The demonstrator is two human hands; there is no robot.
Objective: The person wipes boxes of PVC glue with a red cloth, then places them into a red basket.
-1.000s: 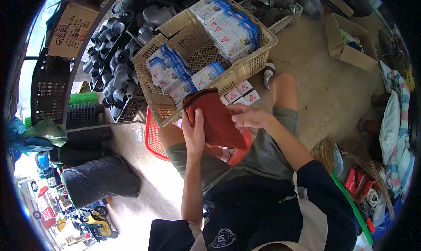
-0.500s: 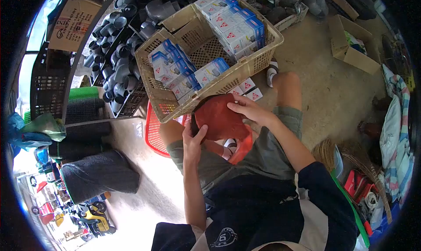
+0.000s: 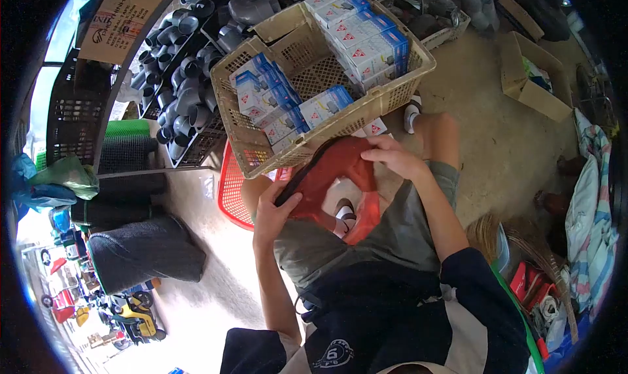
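A red plastic bag (image 3: 337, 161) with a dark upper edge is stretched between my two hands over my lap. My left hand (image 3: 271, 212) pinches its left side, thumb on the near face. On the upper right, my right hand (image 3: 396, 158) grips the bag with the thumb on top. A loop-shaped opening in the lower part shows a foot behind it. Just beyond the bag, a beige plastic crate (image 3: 387, 104) holds several blue-and-white boxes (image 3: 369, 53). More white boxes (image 3: 375, 127) are partly hidden between the crate and my right hand.
A red basket (image 3: 232, 194) stands under the crate's left end. Grey pipe fittings (image 3: 186, 99) fill racks at the upper left. A dark mesh roll (image 3: 147, 253) lies at left, an open cardboard box (image 3: 540, 80) at upper right, and a broom (image 3: 483, 237) at right.
My hands have moved apart, pulling the bag wider, and its lower loop opening has grown. The whole view has shifted slightly, with the crate now a little further right.
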